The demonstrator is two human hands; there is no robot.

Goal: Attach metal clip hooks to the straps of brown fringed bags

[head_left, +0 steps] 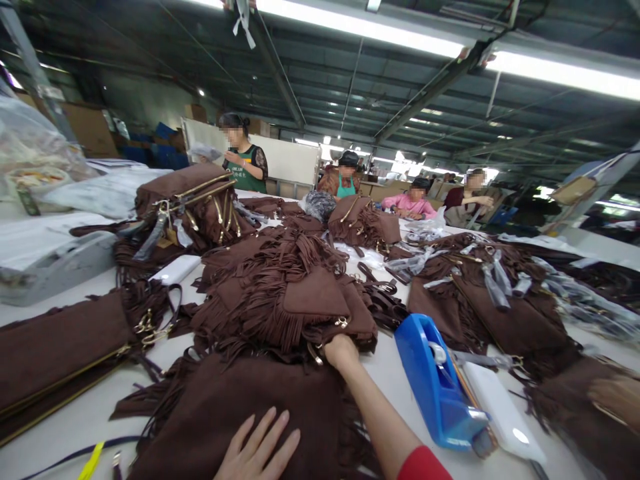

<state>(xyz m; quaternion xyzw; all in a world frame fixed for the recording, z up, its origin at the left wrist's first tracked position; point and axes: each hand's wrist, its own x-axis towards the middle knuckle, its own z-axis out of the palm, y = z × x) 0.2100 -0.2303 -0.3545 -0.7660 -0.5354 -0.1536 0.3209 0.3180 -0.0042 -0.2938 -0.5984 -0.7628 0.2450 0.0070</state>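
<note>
At the far left of the white table (85, 419), a grey tape dispenser (60, 267) stands behind a long brown bag (60, 333) with gold zips. Beyond it rises a stack of brown bags (185, 183), with a white block (176, 269) lying just in front. Near the front, a yellow strip (93, 460) shows. Next comes the left hand (257, 452), palm down, fingers spread, resting on a flat, fringed brown piece (270, 387) (its lower end runs out of view). Just beyond lies a heap of fringed brown bags (265, 313). The right hand (341, 352), reaching from a red sleeve (423, 463), touches the heap's near right edge, fingers curled; the fingertips are hidden, so whether they pinch anything I cannot tell. To the right, a blue tape dispenser (425, 373) stands beside a second white block (505, 407), with another pile of brown bags (475, 303) behind. At the right edge, part of another person (619, 399) shows, blurred, over brown material (570, 400).
</note>
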